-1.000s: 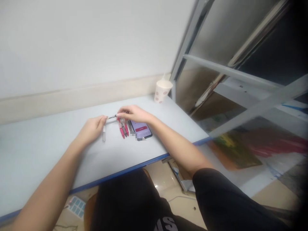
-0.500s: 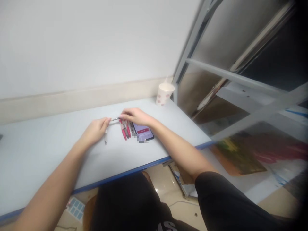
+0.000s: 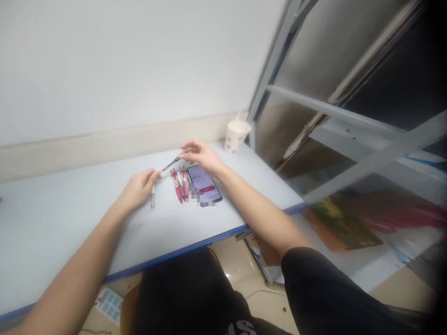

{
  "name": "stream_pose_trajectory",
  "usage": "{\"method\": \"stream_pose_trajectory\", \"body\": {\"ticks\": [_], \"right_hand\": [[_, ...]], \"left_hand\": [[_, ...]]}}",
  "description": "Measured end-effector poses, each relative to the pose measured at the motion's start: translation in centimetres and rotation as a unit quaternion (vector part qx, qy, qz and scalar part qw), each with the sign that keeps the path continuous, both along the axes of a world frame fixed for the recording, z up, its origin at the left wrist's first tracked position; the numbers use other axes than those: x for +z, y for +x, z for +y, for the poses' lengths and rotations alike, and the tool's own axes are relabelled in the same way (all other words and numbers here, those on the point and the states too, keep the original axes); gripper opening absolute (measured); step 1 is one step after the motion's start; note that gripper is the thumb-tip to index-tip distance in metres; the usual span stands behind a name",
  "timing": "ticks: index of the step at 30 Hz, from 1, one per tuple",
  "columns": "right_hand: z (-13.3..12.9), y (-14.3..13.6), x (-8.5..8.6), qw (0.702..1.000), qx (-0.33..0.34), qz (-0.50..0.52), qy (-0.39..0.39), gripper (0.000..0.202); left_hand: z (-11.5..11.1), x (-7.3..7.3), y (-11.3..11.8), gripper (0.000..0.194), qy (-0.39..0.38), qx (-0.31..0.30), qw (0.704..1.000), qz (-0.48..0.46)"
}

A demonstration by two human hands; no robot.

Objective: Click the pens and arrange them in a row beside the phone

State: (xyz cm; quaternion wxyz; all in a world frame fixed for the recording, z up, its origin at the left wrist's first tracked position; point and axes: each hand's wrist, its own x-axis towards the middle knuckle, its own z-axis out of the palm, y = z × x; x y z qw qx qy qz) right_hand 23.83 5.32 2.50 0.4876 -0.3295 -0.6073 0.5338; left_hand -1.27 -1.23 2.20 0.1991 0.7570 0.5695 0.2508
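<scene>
My left hand [image 3: 143, 184] is closed around the upper part of a white pen [image 3: 152, 199], whose silver tip points down toward the tabletop. My right hand [image 3: 198, 156] pinches a slim dark rod [image 3: 171, 164], thicker near the fingers. It slants down to the left, its thin end reaching my left fingertips; whether the two touch, I cannot tell. Below my right hand lie several red-and-grey pens [image 3: 178, 186] side by side. Right beside them is a phone [image 3: 206, 184] with its screen lit, partly covered by a blurred patch.
A paper cup [image 3: 237, 136] with a straw stands at the table's back right corner. The light table [image 3: 70, 209] has a blue front edge and meets a white wall. Metal shelving [image 3: 349, 111] rises on the right, with a colourful package [image 3: 344, 225] on a low shelf.
My right hand has moved up and slightly away from my left, showing more of the dark rod and uncovering the pens and phone. My left hand stays nearly in place.
</scene>
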Motion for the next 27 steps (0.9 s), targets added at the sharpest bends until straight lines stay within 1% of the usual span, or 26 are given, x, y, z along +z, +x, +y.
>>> {"method": "stream_pose_trajectory", "body": {"ticks": [3, 7, 10, 13, 19, 21, 24, 25, 27], "right_hand": [[-0.18, -0.2, 0.19, 0.999, -0.031, 0.041, -0.014, 0.045], [0.06, -0.34, 0.12, 0.995, -0.08, 0.051, 0.011, 0.039], [0.44, -0.16, 0.03, 0.994, -0.099, 0.039, 0.018, 0.035], [0.62, -0.01, -0.01, 0.993, -0.111, 0.043, 0.008, 0.033], [0.47, -0.22, -0.31, 0.996, -0.073, 0.051, -0.028, 0.035], [0.46, -0.23, -0.5, 0.997, -0.035, 0.054, -0.053, 0.037], [0.43, -0.01, -0.59, 0.994, 0.053, 0.037, -0.088, 0.038], [0.38, 0.13, -0.5, 0.993, 0.069, 0.03, -0.091, 0.037], [0.17, 0.46, -0.12, 0.994, 0.078, 0.018, -0.08, 0.034]], "left_hand": [[-0.16, -0.05, 0.08, 0.045, 0.015, -0.024, 1.0, 0.005], [-0.31, -0.06, 0.26, 0.043, 0.019, -0.019, 1.0, 0.01], [-0.29, -0.16, 0.23, 0.041, -0.001, -0.023, 1.0, 0.015], [-0.27, -0.32, 0.12, 0.041, -0.001, -0.028, 0.999, 0.017], [-0.4, -0.33, 0.3, 0.044, 0.011, -0.02, 1.0, -0.015], [-0.49, -0.28, 0.44, 0.046, 0.007, -0.014, 0.999, -0.043], [-0.6, -0.3, 0.64, 0.05, -0.012, -0.018, 0.995, -0.094], [-0.6, -0.33, 0.69, 0.051, -0.02, -0.022, 0.993, -0.112], [-0.53, -0.37, 0.77, 0.051, -0.031, -0.029, 0.988, -0.148]]}}
